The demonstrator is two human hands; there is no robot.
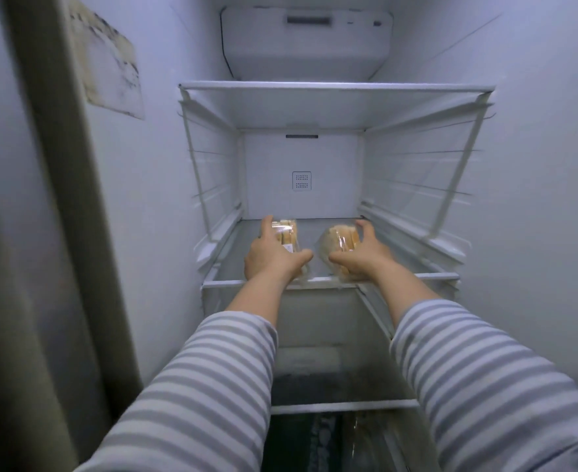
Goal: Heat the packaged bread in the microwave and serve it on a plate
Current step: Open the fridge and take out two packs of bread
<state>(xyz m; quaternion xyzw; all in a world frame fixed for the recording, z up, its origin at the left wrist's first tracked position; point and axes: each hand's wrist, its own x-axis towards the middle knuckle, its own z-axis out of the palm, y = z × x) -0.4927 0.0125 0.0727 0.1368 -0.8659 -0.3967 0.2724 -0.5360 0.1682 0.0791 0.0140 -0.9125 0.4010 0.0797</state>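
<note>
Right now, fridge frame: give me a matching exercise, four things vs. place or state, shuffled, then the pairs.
Things:
1. left hand
2. right hand
3. top shelf
4. paper sheet

Place or state:
A. bare, nothing resting on it
B. curled round the round bread pack
C. stuck on the fridge's left inner wall
D. curled round the squarer bread pack, the one with a label

Pairs: 1-D, 2-B, 3-A, 4-C

Your two arms wear long sleeves (pixel 206 386) — grey and white horizontal stripes — pushed up, leaving forearms and hands bare.
</note>
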